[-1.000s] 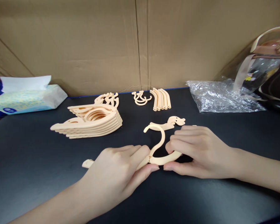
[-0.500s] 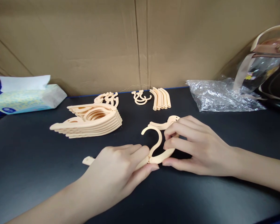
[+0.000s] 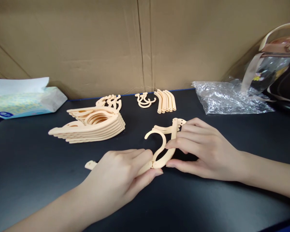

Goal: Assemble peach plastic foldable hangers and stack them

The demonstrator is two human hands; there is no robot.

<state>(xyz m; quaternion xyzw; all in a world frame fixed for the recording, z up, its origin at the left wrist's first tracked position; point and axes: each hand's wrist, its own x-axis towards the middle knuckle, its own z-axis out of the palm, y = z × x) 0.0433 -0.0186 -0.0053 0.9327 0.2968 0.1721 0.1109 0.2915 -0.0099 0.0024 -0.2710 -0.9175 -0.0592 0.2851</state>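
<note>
At lower left, the forearm enters diagonally and ends in the left hand [image 3: 122, 170], palm down, fingers curled over and thumb extended beneath, clamped on the left arm of a cream, smooth, plastic-looking folding hanger [image 3: 162, 161]. This hanger lies at lower centre, between the hands; its round-section hook [image 3: 163, 141] curves upward from the central joint. At centre right, the right hand [image 3: 205, 148] enters from the right edge, wrist nearly level, fingers bent and thumb below, pinching the hanger's right arm, which is angled steeply upward.

Materials, left to right:
- Upper left: pale blue and yellow soft-film tissue pack [image 3: 26, 102], one white sheet protruding.
- Left of centre: layered stack of cream curved, flat-edged hanger parts [image 3: 103, 127].
- Upper centre: cluster of thin cream curved hooks [image 3: 145, 103], beside a row of slim, slightly bowed cream strips [image 3: 164, 101].
- Centre right: flat cream part with holes [image 3: 163, 129], partly hidden.
- Upper right: crinkled, glossy transparent bag [image 3: 227, 100].
</note>
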